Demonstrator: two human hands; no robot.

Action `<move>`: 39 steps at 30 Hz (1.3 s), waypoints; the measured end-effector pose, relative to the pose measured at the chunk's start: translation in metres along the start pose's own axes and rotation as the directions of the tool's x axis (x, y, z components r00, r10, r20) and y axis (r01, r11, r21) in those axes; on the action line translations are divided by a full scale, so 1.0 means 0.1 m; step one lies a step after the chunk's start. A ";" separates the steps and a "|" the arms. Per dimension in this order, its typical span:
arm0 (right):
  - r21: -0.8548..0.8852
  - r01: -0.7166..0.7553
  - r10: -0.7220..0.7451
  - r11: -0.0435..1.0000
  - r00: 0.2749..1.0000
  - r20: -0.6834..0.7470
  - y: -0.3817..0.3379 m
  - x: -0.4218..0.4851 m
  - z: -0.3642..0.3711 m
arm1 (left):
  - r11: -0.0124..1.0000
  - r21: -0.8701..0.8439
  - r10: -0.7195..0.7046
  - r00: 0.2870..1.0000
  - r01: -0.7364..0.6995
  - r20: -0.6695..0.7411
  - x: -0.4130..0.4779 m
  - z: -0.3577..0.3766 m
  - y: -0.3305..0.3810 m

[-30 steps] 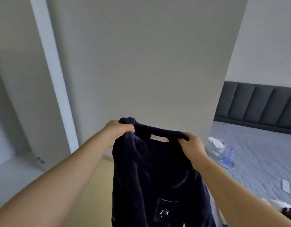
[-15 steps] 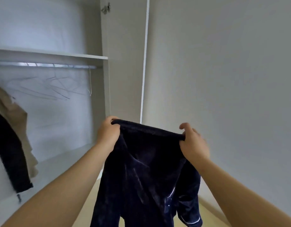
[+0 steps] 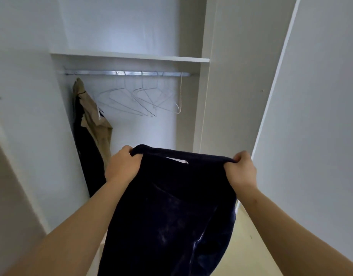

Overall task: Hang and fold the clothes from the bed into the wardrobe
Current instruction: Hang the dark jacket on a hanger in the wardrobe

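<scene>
A dark navy garment (image 3: 171,206) is held up in front of the open wardrobe (image 3: 223,100), stretched by its upper edge between the two hands. The left hand (image 3: 122,166) is clenched round the left end of that edge, with the fingers curled over the cloth. The right end is pinched by the right hand (image 3: 242,170), the fabric bunched under thumb and fingers. A small white label (image 3: 177,160) is shown just under the upper edge, between the hands. The rest of the garment is let hang between the forearms and is cut off by the bottom of the view.

Inside the wardrobe, a metal rail (image 3: 127,73) is fixed just beneath a white shelf (image 3: 129,56). Several bare wire hangers (image 3: 147,98) are hung on the rail, spread from its middle to its right end. At the left end a tan garment (image 3: 92,114) is hung, and a dark piece of clothing (image 3: 90,156) is seen below and behind it, against the left wall. The held garment is found below the rail and in front of the compartment, apart from the hangers. A tall white panel (image 3: 311,116) is seen on the right, and a pale floor (image 3: 251,246) below it, beside the right forearm
</scene>
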State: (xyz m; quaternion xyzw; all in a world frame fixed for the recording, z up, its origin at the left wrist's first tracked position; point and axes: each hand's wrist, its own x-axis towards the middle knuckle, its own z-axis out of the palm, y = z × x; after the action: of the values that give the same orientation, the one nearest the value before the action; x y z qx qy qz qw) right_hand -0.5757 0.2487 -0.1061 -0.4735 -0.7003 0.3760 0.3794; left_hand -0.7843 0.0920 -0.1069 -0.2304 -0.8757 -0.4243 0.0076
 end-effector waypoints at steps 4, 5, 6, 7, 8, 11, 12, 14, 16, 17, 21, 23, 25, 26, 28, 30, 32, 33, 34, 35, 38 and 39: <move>0.042 0.045 -0.050 0.998 0.990 0.132 -0.14 0.53 0.57 | 0.749 -0.554 -0.257 0.930 0.364 0.263 0.44 0.12 0.06; 0.032 0.043 -0.048 0.999 0.984 0.173 -0.15 0.61 0.66 | 0.622 -0.656 -0.308 0.903 0.429 0.299 0.50 0.14 0.09; 0.032 0.050 -0.056 0.998 0.973 0.225 -0.17 0.75 0.79 | 0.489 -0.739 -0.356 0.879 0.464 0.316 0.62 0.17 0.14; 0.040 0.064 -0.072 0.997 0.958 0.279 -0.18 0.93 0.94 | 0.385 -0.796 -0.401 0.861 0.468 0.312 0.78 0.23 0.18; 0.044 0.079 -0.089 0.996 0.940 0.331 -0.19 1.11 1.07 | 0.309 -0.836 -0.443 0.846 0.454 0.296 0.96 0.28 0.22; 0.049 0.111 -0.120 0.993 0.854 0.505 -0.26 1.58 1.43 | 0.224 -0.886 -0.553 0.802 0.406 0.228 1.44 0.35 0.33; 0.052 0.122 -0.130 0.991 0.812 0.570 -0.28 1.73 1.57 | 0.259 -0.884 -0.583 0.793 0.388 0.177 1.61 0.36 0.32; 0.061 0.124 -0.133 0.990 0.733 0.667 -0.35 1.92 1.82 | 0.296 -0.886 -0.625 0.774 0.357 0.103 1.81 0.33 0.32; 0.089 0.113 -0.142 0.990 0.676 0.723 -0.47 2.05 2.11 | 0.267 -0.902 -0.651 0.754 0.339 0.091 1.94 0.28 0.26; 0.111 0.103 -0.151 0.988 0.654 0.741 -0.54 2.10 2.28 | 0.218 -0.914 -0.667 0.736 0.343 0.116 2.00 0.27 0.22; 0.268 0.073 -0.249 0.961 0.657 0.712 -0.81 2.20 2.86 | 0.104 -0.935 -0.634 0.747 0.338 0.199 2.25 0.23 0.18; 0.296 0.088 -0.282 0.951 0.637 0.717 -0.94 2.26 3.14 | 0.136 -0.928 -0.639 0.747 0.348 0.187 2.46 0.20 0.13; 0.308 0.105 -0.306 0.946 0.610 0.731 -1.07 2.33 3.43 | 0.167 -0.929 -0.625 0.764 0.332 0.161 2.73 0.18 0.01; 0.310 0.115 -0.314 0.944 0.600 0.736 -1.14 2.38 3.57 | 0.171 -0.938 -0.607 0.782 0.303 0.141 2.87 0.15 -0.07; 0.315 0.137 -0.333 0.939 0.586 0.739 -1.31 2.47 3.87 | 0.165 -0.949 -0.590 0.798 0.267 0.122 3.16 0.10 -0.23; 0.313 0.150 -0.340 0.938 0.576 0.743 -1.48 2.55 4.21 | 0.163 -0.951 -0.578 0.807 0.264 0.125 3.49 0.06 -0.41; 0.311 0.143 -0.336 0.939 0.560 0.757 -1.67 2.61 4.56 | 0.187 -0.946 -0.567 0.816 0.264 0.116 3.82 0.00 -0.57; 0.314 0.135 -0.335 0.940 0.549 0.766 -1.78 2.63 4.75 | 0.219 -0.938 -0.563 0.820 0.268 0.102 4.01 -0.04 -0.66; 0.312 0.130 -0.330 0.941 0.543 0.772 -1.89 2.65 4.93 | 0.261 -0.927 -0.556 0.827 0.269 0.084 4.17 -0.07 -0.77; 0.310 0.125 -0.327 0.942 0.543 0.773 -2.00 2.66 5.10 | 0.301 -0.913 -0.547 0.834 0.276 0.072 4.34 -0.11 -0.85; 0.341 0.053 -0.307 0.939 0.579 0.755 -2.26 2.66 5.59 | 0.363 -0.873 -0.551 0.831 0.324 0.079 4.74 -0.18 -1.07; 0.351 0.028 -0.295 0.936 0.607 0.738 -2.32 2.66 5.74 | 0.366 -0.864 -0.559 0.824 0.345 0.092 4.86 -0.19 -1.13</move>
State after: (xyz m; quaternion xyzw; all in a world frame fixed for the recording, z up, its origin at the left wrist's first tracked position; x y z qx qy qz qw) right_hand -1.2429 0.3427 -0.1001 -0.1327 -0.7683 0.6106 0.1386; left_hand -1.2688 0.2105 -0.0772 0.0954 -0.5718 -0.8046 -0.1285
